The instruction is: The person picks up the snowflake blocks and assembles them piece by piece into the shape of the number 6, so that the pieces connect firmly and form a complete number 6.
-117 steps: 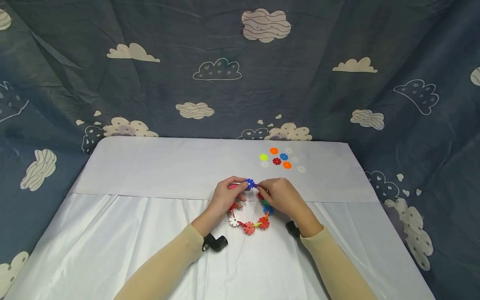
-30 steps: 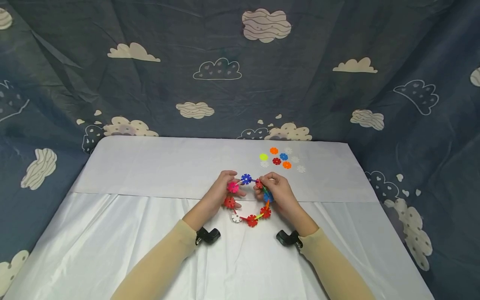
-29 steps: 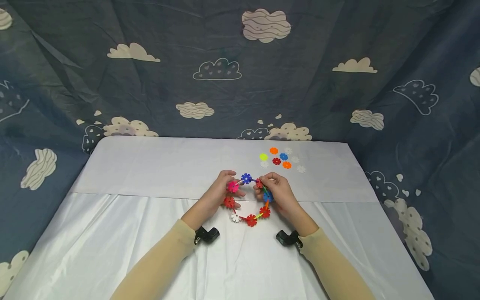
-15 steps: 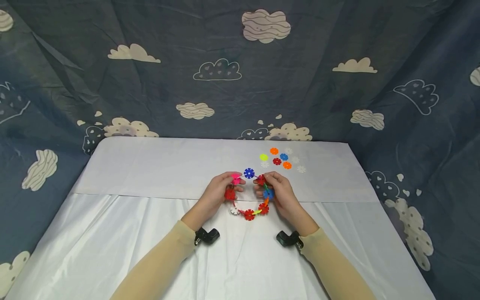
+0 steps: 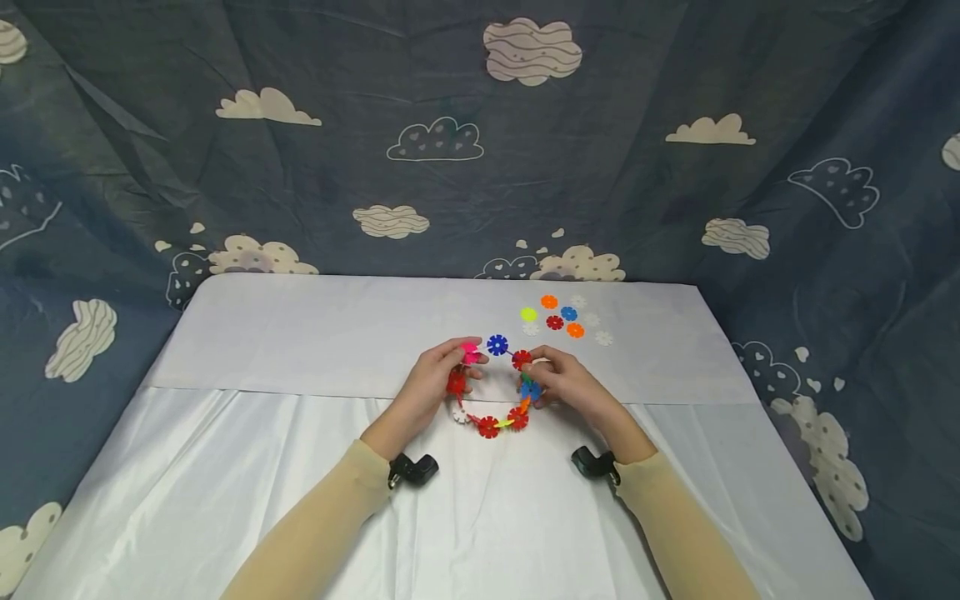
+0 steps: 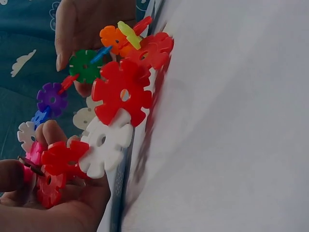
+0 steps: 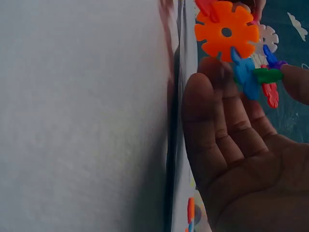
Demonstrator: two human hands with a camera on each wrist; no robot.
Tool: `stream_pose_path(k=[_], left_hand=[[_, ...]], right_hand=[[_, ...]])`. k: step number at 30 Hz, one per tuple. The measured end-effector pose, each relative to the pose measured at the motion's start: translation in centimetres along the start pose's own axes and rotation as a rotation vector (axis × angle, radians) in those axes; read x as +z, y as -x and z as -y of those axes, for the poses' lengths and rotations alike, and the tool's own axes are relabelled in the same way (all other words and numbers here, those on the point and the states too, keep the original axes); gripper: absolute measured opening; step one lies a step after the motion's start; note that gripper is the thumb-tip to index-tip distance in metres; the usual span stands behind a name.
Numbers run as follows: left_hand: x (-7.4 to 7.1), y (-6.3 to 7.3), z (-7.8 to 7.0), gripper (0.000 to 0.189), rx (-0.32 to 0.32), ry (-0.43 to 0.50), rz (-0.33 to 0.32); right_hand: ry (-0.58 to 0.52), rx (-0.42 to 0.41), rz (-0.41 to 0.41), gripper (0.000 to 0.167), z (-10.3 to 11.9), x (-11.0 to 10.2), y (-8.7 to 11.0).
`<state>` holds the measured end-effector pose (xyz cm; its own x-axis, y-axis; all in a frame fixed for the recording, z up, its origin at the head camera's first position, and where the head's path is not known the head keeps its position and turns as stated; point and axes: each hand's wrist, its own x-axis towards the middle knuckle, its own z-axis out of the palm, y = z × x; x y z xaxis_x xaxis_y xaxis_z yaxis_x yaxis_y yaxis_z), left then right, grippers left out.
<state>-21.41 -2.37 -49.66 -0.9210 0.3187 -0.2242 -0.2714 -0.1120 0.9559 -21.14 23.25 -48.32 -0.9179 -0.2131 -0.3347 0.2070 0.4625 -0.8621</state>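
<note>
A ring of interlocked, notched plastic snowflake discs is held up over the table between both hands. My left hand pinches its left side near a pink disc; the left wrist view shows the thumb against pink and red discs, with a white disc below the fingers. The right hand is at the ring's right side, by a red disc and a blue disc. In the right wrist view its fingers are loosely extended under an orange disc, thumb apart from them near a green disc.
Loose discs lie farther back on the white-covered table, among them a yellow disc, an orange disc and several white ones. A dark curtain with cloud prints hangs behind. A black wrist camera sits on each wrist.
The ring has been raised away from me and then shifted slightly left. The right hand has loosened from the red disc and drawn a little right. The left hand keeps its hold.
</note>
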Motion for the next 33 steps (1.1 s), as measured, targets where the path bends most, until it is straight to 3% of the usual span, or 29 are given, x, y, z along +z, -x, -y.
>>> stream_pose_path(k=[8,18,23,27,33], left_hand=[[0.02,0.06,-0.07,0.037,-0.002,-0.014,0.013],[0.07,-0.03,0.19,0.036,-0.011,-0.131,-0.039],[0.19,-0.03,0.18,0.039,-0.003,-0.123,-0.043],[0.24,-0.02,0.24,0.039,0.003,-0.050,-0.064],[0.05,-0.03,0.42,0.041,-0.011,0.042,-0.073]], right_hand=[[-0.005,-0.028,-0.022,0.031,0.08,0.44,0.01],[-0.054,-0.001,-0.160,0.043,0.09,0.41,-0.23],[-0.070,-0.010,-0.196,0.047,0.21,0.55,-0.24],[-0.120,-0.027,-0.168,0.049,-0.04,0.28,-0.40],[-0.170,-0.091,-0.035,0.045,-0.76,-0.36,-0.35]])
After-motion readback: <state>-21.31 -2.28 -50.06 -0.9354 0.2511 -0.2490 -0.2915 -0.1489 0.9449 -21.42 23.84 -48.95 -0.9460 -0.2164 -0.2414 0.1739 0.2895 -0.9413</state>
